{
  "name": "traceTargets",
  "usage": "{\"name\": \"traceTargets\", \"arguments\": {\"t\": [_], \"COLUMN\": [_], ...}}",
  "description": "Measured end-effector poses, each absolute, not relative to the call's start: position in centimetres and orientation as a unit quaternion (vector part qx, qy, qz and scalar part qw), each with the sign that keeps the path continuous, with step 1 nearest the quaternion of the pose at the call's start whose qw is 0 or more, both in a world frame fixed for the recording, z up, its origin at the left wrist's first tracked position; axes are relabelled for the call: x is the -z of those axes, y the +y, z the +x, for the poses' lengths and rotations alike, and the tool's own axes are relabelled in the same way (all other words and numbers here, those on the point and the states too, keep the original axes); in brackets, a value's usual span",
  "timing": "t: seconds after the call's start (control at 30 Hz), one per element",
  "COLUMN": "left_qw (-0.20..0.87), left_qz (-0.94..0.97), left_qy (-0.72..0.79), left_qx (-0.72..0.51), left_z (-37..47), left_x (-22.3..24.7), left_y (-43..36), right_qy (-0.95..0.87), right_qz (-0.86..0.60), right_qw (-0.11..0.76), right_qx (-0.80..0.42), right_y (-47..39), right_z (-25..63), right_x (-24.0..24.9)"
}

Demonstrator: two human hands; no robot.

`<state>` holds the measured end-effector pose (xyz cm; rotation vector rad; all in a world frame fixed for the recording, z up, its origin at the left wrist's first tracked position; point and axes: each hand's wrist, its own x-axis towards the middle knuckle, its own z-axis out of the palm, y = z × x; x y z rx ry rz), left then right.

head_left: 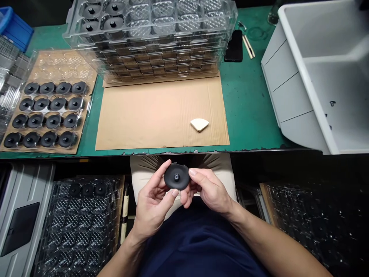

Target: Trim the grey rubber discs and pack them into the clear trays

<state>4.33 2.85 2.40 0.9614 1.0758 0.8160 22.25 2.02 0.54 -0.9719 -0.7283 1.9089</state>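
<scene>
Over my lap, just below the table edge, I hold a round black plastic part point(170, 180) with a small hollow peg at its centre. My left hand point(155, 200) grips it from the left, thumb at the lower rim and index finger along the upper left. On the other side, my right hand point(209, 188) pinches the right rim between thumb and fingers. The underside of the part is hidden. A cream fan-shaped pad point(199, 124) lies on the cardboard sheet point(144, 115) in front of me.
Stacked clear trays point(161, 50) stand at the back of the green table point(245, 100). A tray of similar black parts point(53, 121) lies left. A grey bin point(296, 77) stands right, near a phone point(233, 46). More trays point(77, 227) sit below, left and right.
</scene>
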Motion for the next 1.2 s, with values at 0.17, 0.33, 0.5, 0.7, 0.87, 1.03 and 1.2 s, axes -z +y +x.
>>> {"name": "traceTargets", "arguments": {"t": [0.17,0.33,0.5,0.7,0.87,1.03,1.2], "left_qw": [0.669,0.671,0.715,0.671,0.663,0.678,0.691], "left_qz": [0.410,0.385,0.375,0.457,0.435,0.407,0.398], "left_qy": [0.485,0.524,0.473,0.464,0.477,0.486,0.516], "left_qx": [-0.385,-0.355,-0.352,-0.353,-0.379,-0.372,-0.314], "left_z": [4.2,4.4,4.4,4.9,5.7,5.7,5.4], "left_x": [-1.9,-1.4,-1.1,-2.0,-2.7,-2.6,-3.3], "left_y": [3.3,4.2,4.0,3.2,2.9,3.6,4.7], "right_qy": [-0.397,-0.424,-0.364,-0.437,-0.514,-0.548,-0.542], "right_qz": [-0.430,-0.427,-0.458,-0.448,-0.436,-0.453,-0.454], "right_qw": [0.381,0.369,0.388,0.409,0.416,0.401,0.370], "right_qx": [-0.715,-0.708,-0.712,-0.664,-0.611,-0.577,-0.603], "right_y": [2.0,1.8,1.8,1.1,0.7,0.4,0.3], "right_z": [22.4,22.1,22.0,22.3,22.4,22.5,23.4], "right_x": [-1.1,-1.2,-0.6,-1.1,-2.4,-2.6,-2.7]}}
